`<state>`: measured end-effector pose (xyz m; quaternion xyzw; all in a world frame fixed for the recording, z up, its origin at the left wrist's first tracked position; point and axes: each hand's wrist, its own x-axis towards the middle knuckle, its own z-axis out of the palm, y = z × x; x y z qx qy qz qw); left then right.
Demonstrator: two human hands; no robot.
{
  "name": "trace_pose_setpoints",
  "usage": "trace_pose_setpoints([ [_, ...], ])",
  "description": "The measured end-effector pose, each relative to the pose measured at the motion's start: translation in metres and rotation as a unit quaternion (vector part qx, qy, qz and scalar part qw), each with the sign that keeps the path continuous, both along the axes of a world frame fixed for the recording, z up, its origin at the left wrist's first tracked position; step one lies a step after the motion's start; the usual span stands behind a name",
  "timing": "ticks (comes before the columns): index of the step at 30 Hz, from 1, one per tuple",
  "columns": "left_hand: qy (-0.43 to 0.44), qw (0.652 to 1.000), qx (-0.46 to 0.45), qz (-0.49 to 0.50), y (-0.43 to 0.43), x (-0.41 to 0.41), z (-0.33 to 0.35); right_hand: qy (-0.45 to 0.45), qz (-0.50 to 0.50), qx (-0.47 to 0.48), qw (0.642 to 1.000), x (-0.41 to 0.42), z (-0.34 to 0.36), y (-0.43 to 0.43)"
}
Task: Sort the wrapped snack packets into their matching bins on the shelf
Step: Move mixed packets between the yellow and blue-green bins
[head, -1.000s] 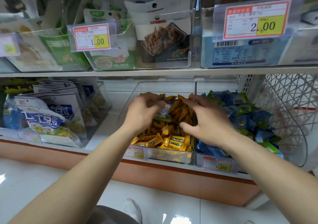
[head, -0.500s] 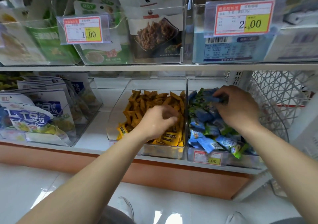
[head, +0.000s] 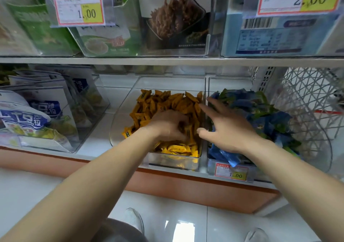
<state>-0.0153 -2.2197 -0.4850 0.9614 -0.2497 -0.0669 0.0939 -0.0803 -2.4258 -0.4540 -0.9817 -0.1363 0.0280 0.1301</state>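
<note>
Two clear bins stand side by side on the lower shelf. The left bin [head: 173, 162] holds several yellow wrapped packets [head: 163, 102]. The right bin [head: 212, 165] holds several blue and green wrapped packets [head: 270, 119]. My left hand [head: 165, 124] is down in the yellow pile with its fingers curled among the packets; blur hides whether it grips one. My right hand [head: 229, 130] hovers over the divider between the bins, fingers spread and straight, holding nothing.
A white wire basket [head: 307, 102] stands right of the blue bin. Large white and blue snack bags [head: 37, 115] fill clear bins at the left. The upper shelf's edge [head: 167, 61] runs just above, carrying boxed snacks and price tags. White floor tiles lie below.
My right hand has left the blue and green pile and swung left toward the divider, now open. My left hand has stayed in the yellow bin. The camera has moved closer.
</note>
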Motion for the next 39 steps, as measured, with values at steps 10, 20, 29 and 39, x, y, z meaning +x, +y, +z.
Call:
trace_pose_setpoints([
  [10,-0.177,0.969,0.035,0.17,0.028,0.004,0.017,-0.01,-0.005,0.011,1.0,0.003,-0.004,-0.001],
  [20,0.039,0.995,0.056,0.067,-0.006,-0.013,-0.011,-0.014,-0.003,0.018,1.0,0.005,-0.006,-0.004],
  [29,0.169,0.976,0.092,0.098,-0.01,0.02,-0.014,-0.017,-0.004,0.033,0.999,0.006,-0.006,-0.002],
  [39,0.248,0.941,-0.182,0.141,-0.012,0.019,-0.029,-0.017,0.004,0.07,0.997,0.006,-0.008,-0.006],
])
